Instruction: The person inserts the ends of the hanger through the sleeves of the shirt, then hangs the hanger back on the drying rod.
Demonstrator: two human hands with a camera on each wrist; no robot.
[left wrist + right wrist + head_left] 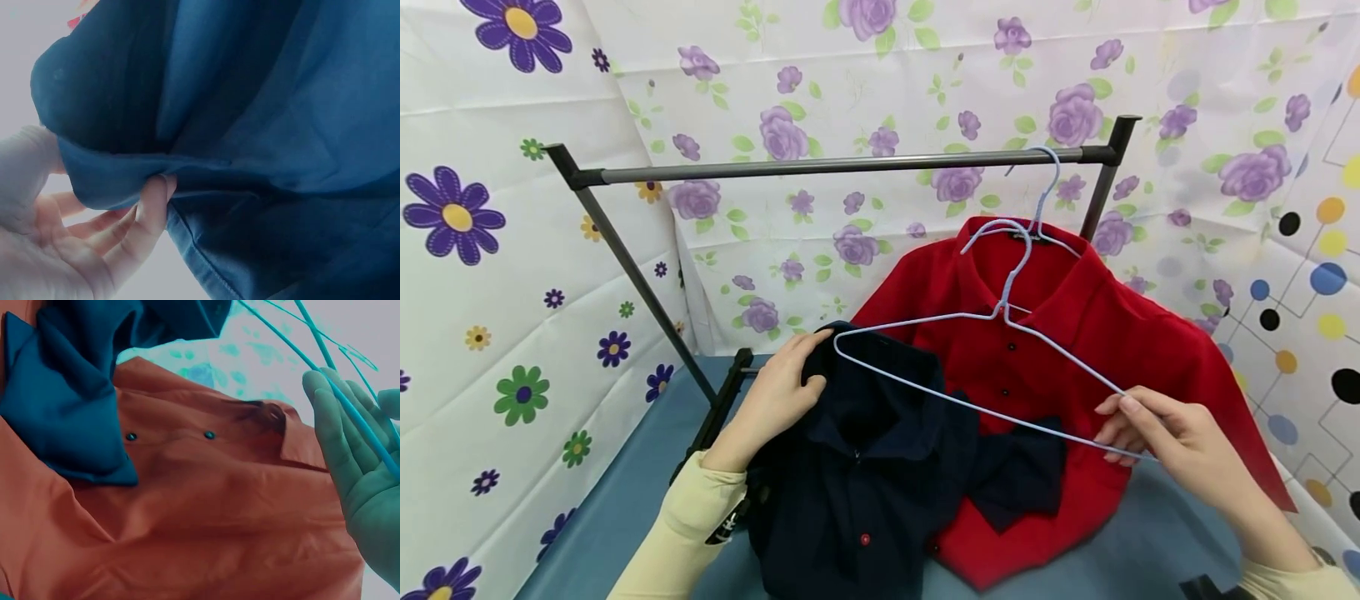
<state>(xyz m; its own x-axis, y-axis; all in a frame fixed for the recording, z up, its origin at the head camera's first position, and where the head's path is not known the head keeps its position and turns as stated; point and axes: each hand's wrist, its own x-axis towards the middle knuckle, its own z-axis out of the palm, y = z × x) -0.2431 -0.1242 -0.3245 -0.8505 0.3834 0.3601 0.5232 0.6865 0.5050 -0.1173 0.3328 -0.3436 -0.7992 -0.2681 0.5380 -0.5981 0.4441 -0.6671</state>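
My left hand (786, 400) grips the dark navy shirt (880, 492) near its collar, fingers behind the cloth and thumb in front. In the left wrist view, the fingers (140, 228) pinch a fold of the navy cloth (125, 178). With my right hand (1165, 429) I hold one end of a light blue wire hanger (917, 390), its hook upward. The hanger's other end is at the navy shirt's collar opening, close to my left fingertips. Behind both hangs a red shirt (1075, 333) on another light blue hanger (1047, 179), hooked over the rack's bar.
A dark metal clothes rack (820, 168) stands across the back, with a slanting post on each side. Flowered cloth (850, 83) covers the walls behind it. Below the shirts lies a blue-grey surface (1180, 533).
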